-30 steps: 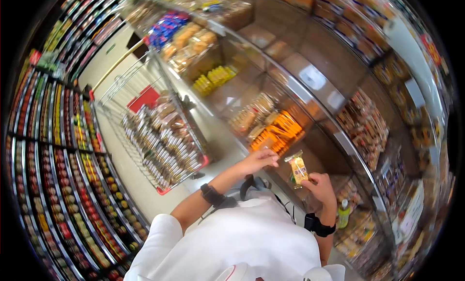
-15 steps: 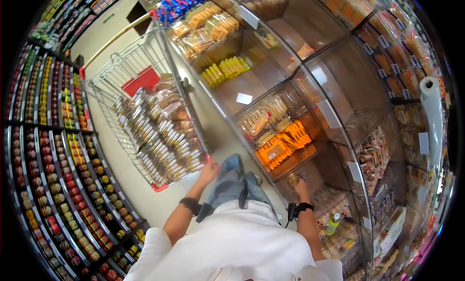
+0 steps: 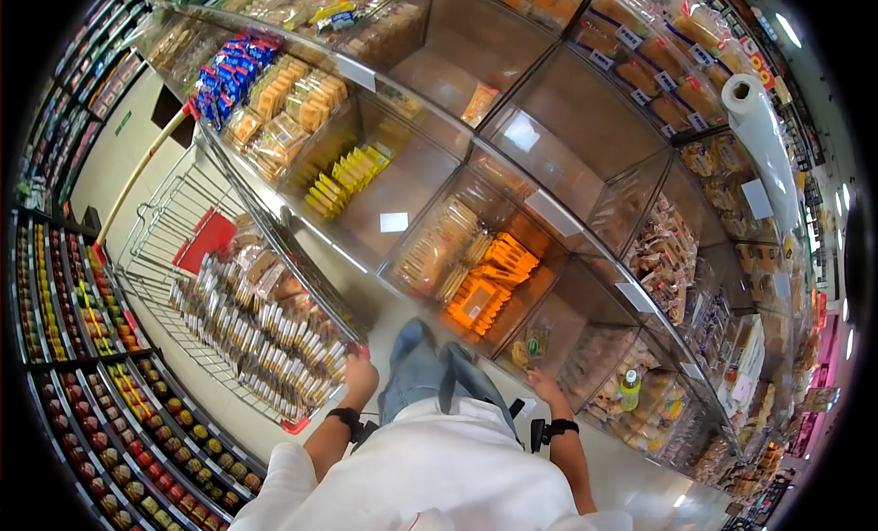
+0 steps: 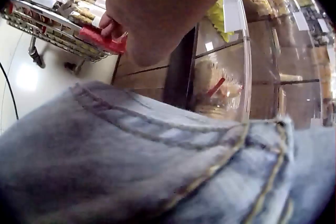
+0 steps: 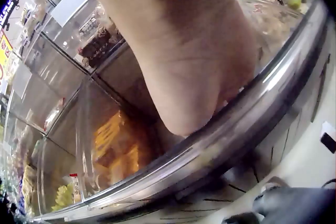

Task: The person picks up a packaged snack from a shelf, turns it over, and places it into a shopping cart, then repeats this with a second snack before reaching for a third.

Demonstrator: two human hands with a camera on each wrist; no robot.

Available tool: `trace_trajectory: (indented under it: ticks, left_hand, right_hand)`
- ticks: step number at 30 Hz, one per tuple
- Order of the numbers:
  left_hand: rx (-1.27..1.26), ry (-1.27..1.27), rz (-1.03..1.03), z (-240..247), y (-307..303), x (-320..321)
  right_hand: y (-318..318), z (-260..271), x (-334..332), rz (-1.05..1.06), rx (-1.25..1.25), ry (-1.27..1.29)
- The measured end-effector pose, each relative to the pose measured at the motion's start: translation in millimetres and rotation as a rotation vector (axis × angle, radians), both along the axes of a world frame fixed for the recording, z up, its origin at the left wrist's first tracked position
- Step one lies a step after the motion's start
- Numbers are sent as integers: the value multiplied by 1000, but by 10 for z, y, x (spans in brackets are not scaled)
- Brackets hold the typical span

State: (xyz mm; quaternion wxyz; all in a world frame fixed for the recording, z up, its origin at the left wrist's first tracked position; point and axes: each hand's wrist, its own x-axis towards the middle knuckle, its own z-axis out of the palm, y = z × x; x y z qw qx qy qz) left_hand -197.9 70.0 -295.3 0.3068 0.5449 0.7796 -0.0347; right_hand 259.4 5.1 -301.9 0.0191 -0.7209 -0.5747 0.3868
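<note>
My left hand is at the front corner of the shopping cart, its fingers curled over the red corner bumper. Many wrapped snack packs fill the cart's basket. My right hand is at the front edge of a clear bin, holding nothing that shows. Just beyond its fingertips, a small clear-and-yellow snack packet lies on the bin floor. In the right wrist view the hand hangs over the bin's rim and its fingers are mostly hidden.
Orange snack packets fill the neighbouring bin, with yellow packets farther along. A green-capped bottle stands among packets at right. A plastic bag roll hangs at upper right. Shelves of jars line the left side.
My right hand lowered the snack packet from in front of me into the bin and let it go. My left hand moved away to the cart's corner and took hold of it.
</note>
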Motion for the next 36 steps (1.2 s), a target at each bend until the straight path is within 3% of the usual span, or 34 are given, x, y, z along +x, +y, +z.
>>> trace_trajectory:
  ticks: [5, 7, 14, 16, 20, 22, 26, 32, 36]
  left_hand:
    - [-102, -7, -177, -12, 139, -172]
    - [-110, -4, -233, -50, 151, -195]
    - [5, 216, -304, -263, 110, -107]
    - [39, 170, -352, -248, 90, -127]
    - [-149, 96, -151, 47, 244, 28]
    - [-141, 92, 112, -69, 220, 104]
    - [-187, -1, 204, -125, 157, 73]
    - [-74, -153, 109, -322, 177, -142]
    - [-286, -262, 55, -187, 354, -131]
  right_hand:
    - [46, 426, -182, -184, -217, -23]
    - [-31, 365, -155, -210, -179, -7]
    - [-12, 333, -227, -184, -236, -112]
    - [33, 475, -236, -143, -315, -61]
    - [109, 436, -153, -73, -439, 52]
    - [129, 435, -157, -64, -464, 53]
    - [138, 378, -27, -10, -522, 131]
    - [303, 619, -69, 52, -725, 277]
    - [313, 591, 9, 72, -756, 388]
